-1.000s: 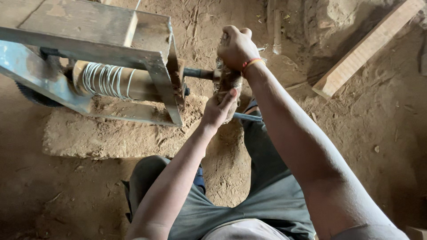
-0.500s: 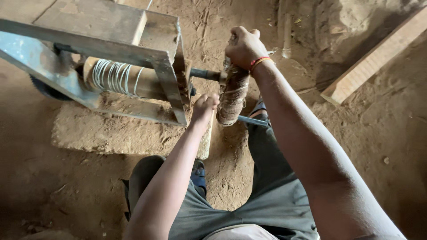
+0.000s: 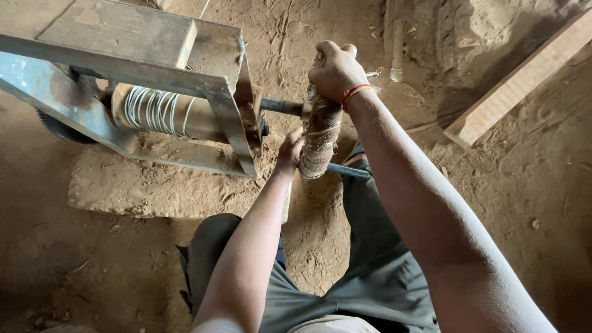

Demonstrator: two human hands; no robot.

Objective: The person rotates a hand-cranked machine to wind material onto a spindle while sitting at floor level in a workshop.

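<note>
Head view: right hand (image 3: 336, 71) closed in a fist over the top end of the crank (image 3: 320, 139), a fibre-wrapped bar standing just right of the frame (image 3: 228, 117). Left hand (image 3: 290, 151) at the crank's lower left side, touching it; whether its fingers are curled on it cannot be told. Axle (image 3: 280, 106) runs from frame to crank. Inside the frame, a spool (image 3: 157, 111) wound with pale cord. Plank (image 3: 518, 80) lies well right of the frame on the dirt floor (image 3: 524, 203).

A wound spool (image 3: 157, 111) sits inside the frame (image 3: 228, 117), crank (image 3: 320, 139) to its right.
</note>
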